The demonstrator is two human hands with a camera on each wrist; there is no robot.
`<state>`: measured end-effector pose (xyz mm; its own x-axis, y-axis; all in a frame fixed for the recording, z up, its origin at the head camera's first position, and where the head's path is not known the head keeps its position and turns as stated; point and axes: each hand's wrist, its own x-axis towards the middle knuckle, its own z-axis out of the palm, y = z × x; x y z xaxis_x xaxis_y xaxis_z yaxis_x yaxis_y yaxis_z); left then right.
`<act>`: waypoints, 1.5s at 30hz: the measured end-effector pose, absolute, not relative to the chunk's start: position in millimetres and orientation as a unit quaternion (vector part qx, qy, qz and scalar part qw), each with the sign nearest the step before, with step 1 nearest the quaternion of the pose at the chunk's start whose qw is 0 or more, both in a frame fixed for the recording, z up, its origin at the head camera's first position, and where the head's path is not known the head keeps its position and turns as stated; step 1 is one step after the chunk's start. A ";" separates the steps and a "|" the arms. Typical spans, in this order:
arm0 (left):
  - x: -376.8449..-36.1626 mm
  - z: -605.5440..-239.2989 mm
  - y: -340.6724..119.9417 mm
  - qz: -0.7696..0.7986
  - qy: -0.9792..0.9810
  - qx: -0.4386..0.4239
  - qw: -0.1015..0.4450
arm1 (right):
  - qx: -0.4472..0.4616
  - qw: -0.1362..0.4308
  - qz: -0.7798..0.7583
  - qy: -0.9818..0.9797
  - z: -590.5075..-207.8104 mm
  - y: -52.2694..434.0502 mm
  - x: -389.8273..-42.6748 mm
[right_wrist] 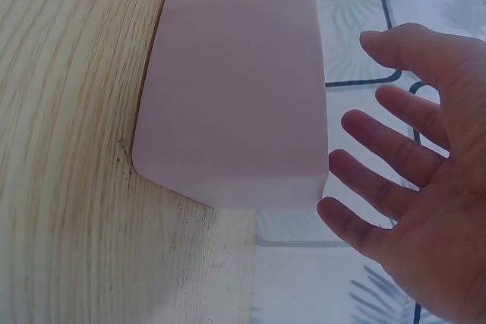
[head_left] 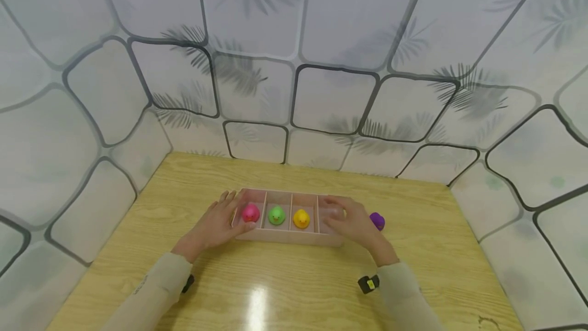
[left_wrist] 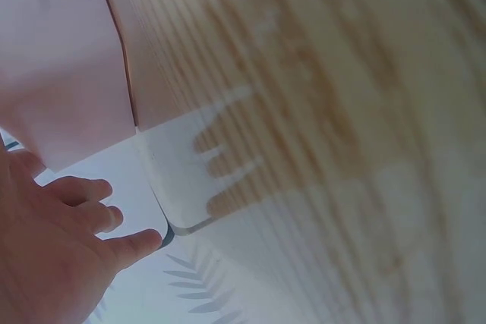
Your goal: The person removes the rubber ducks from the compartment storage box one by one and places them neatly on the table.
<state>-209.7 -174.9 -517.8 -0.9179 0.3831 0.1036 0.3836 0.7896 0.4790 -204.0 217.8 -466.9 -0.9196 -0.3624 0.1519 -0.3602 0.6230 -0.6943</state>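
Left hand lies flat on the wooden table, fingers straight and relaxed, grasping nothing. Its fingertips rest against the left end of a pink divided tray; the left wrist view shows the fingers spread beside the tray's wall, whether pressed to it or just short I cannot tell.

Just right of that hand, in the first compartment, sits a pink duck. Next compartment over: a green duck. Third: a yellow duck. All three upright, each apart from its neighbour, a divider between.

Right hand covers the fourth, rightmost compartment, palm down, fingers extended and loose, gripping nothing. What lies under it is hidden. The right wrist view shows the open fingers just beside the tray's end wall, a narrow gap visible.

Just right of the right hand, outside the tray, a purple duck stands on the table.
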 end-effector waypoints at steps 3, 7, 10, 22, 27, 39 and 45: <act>-209.7 -518.5 -175.1 -0.255 -0.945 -0.202 -0.002 | -0.208 -0.010 -0.381 0.901 -468.0 215.2 -204.5; -209.9 -518.8 -175.5 -0.257 -0.945 -0.202 -0.003 | -0.214 -0.010 -0.380 0.900 -469.1 210.0 -206.2; -210.0 -518.6 -175.6 -0.256 -0.945 -0.203 -0.003 | -0.211 0.010 -0.385 0.899 -470.3 205.7 -207.8; -208.9 -517.1 -174.9 -0.256 -0.945 -0.203 -0.004 | -0.277 0.018 -0.362 0.890 -480.1 192.3 -216.4; -208.4 -516.7 -174.8 -0.259 -0.945 -0.202 -0.006 | -0.296 0.032 -0.360 0.884 -486.6 187.5 -219.5; -209.1 -517.0 -174.5 -0.256 -0.946 -0.199 -0.011 | -0.280 0.035 -0.333 0.900 -491.2 179.4 -221.8; -209.3 -517.5 -174.5 -0.258 -0.945 -0.200 -0.010 | -0.252 0.049 -0.318 0.913 -491.4 172.9 -224.4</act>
